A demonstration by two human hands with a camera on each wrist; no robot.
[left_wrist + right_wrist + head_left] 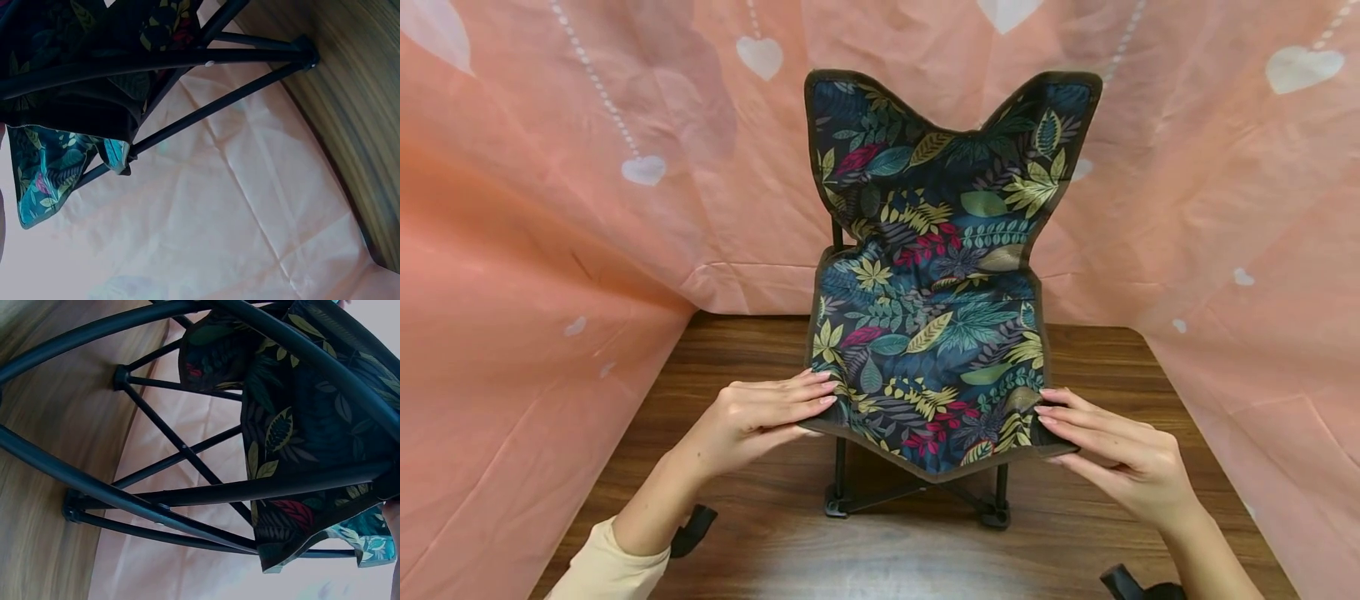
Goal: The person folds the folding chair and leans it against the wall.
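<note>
Hands [760,412] [1112,454] pinch chair seat's [925,367] front corners.

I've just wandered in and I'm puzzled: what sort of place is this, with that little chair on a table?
Probably a staged recording booth, not a lived-in room: a pink heart-print curtain encloses a wooden table, where a small folding chair stands.

We see a small folding camp chair [934,333] standing upright and unfolded on the wooden worktop [760,533], its back toward the pink drape. Its dark fabric carries a leaf print in green, yellow, teal and red, edged with brown binding, and the backrest rises in two pointed corners. Black crossed metal legs [181,450] end in plastic feet resting on the wood.
</note>
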